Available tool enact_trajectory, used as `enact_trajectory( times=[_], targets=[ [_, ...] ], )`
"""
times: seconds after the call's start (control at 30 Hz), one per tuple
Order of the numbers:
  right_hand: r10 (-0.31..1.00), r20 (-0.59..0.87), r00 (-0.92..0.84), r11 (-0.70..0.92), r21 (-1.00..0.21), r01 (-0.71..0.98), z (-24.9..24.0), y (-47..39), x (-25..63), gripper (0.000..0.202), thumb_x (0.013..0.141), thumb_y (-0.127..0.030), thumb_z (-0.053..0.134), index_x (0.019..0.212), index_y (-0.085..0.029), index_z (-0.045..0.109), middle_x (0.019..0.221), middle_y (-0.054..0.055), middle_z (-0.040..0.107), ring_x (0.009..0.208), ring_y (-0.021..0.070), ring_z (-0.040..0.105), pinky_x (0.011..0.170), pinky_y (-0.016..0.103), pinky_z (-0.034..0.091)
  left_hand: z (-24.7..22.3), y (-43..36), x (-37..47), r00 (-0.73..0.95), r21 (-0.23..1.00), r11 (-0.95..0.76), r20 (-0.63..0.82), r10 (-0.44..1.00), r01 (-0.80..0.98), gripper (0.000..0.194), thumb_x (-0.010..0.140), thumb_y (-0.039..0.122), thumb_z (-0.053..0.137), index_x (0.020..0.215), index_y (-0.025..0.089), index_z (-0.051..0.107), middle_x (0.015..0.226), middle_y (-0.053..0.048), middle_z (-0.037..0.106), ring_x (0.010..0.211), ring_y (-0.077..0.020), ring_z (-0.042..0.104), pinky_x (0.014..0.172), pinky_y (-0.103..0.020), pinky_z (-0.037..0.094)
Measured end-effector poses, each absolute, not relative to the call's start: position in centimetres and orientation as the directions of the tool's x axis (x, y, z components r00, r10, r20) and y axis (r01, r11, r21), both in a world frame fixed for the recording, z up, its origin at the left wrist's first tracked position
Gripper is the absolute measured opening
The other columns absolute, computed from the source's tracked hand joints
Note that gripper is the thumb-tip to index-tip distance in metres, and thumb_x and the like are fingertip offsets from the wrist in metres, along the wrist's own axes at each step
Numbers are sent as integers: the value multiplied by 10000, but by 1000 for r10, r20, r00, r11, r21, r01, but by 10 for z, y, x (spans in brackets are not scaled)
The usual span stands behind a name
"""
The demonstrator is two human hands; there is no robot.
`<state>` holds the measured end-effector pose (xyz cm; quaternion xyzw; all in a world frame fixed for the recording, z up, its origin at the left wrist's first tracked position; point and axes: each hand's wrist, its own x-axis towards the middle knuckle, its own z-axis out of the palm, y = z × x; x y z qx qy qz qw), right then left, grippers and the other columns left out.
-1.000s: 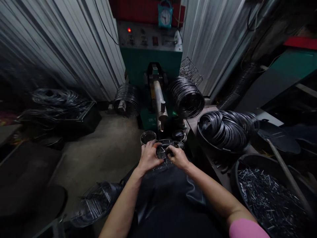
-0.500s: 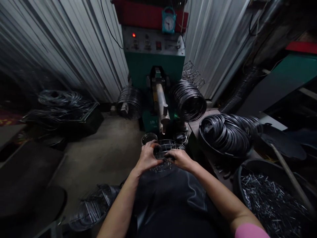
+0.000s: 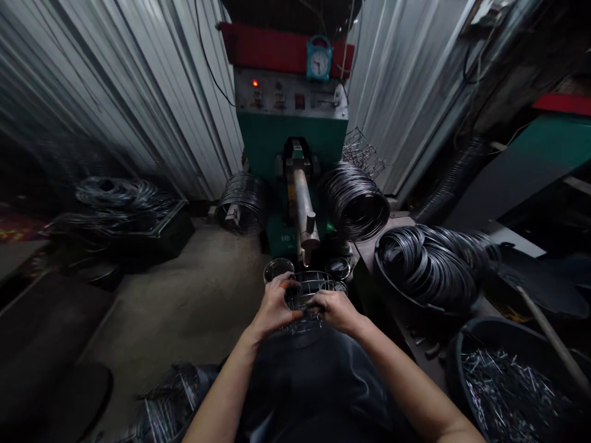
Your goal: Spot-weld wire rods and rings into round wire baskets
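Right in front of the person's lap, both hands are wrapped around a small round wire basket [image 3: 306, 299]. The left hand [image 3: 272, 307] grips its left rim with fingers curled over the top ring, and there's something orange on a fingertip, can't tell if it's tape or a cap. The right hand [image 3: 338, 309] is clamped on the right side of the rim. So both are grasping the same piece, holding it just below the tip of the welding arm [image 3: 302, 212] that sticks out of the green machine [image 3: 290, 135].

Writing-wise, not much to read. The machine's lower green face has some pale characters near the arm, but they're too blurry and half hidden to make out. The grey control panel [image 3: 290, 98] has a lit red lamp and a few switches, labels unreadable. A little turquoise alarm clock [image 3: 319, 59] sits on top against the red section, its dial too small to read properly.

Around it: wire ring coils [image 3: 357, 200] hang right of the arm and another bunch [image 3: 242, 195] on the left. A black tub of rings [image 3: 429, 261] sits to the right, and nearer the camera a black tub of short wire pieces [image 3: 508, 387]. A small round dish [image 3: 277, 268] sits just beyond the left hand. Corrugated metal walls [image 3: 138, 92] all round.
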<state>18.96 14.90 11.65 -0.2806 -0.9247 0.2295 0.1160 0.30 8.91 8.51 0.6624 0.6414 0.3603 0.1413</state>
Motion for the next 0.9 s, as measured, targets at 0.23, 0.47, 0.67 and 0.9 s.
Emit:
enact_trajectory(
  times=[0.23, 0.47, 0.67, 0.9],
  targets=[
    [579, 106, -808, 757, -437, 485, 117, 158, 185, 228, 776, -109, 600, 947, -226, 693, 936, 29, 713, 863, 166, 658, 692, 220, 453, 81, 102, -4, -62, 652, -176, 324, 944, 738, 554, 492, 247, 785, 1014, 189, 610, 1290, -135, 510, 1219, -306, 463, 1009, -468, 382],
    [588, 110, -801, 759, -417, 500, 132, 179, 174, 200, 783, -127, 610, 933, -228, 697, 931, 26, 712, 868, 156, 654, 696, 213, 443, 91, 125, -12, -83, 693, -156, 298, 951, 704, 536, 516, 277, 783, 1023, 212, 618, 1271, -104, 525, 1204, -291, 479, 1006, -451, 393],
    [632, 139, -762, 734, -423, 531, 123, 179, 175, 195, 799, -163, 617, 958, -248, 690, 958, 13, 710, 880, 152, 652, 717, 214, 450, 99, 125, -9, -92, 686, -138, 289, 953, 715, 556, 499, 250, 789, 1032, 219, 636, 1256, -104, 530, 1166, -294, 507, 967, -445, 425],
    [725, 176, -666, 666, -430, 610, 121, 188, 165, 242, 823, -177, 586, 1033, -271, 661, 1062, 29, 667, 910, 172, 637, 761, 242, 464, 98, 143, -12, -182, 661, -37, 259, 949, 750, 519, 511, 264, 784, 1011, 232, 645, 1263, -98, 527, 1197, -295, 486, 996, -451, 390]
  ],
)
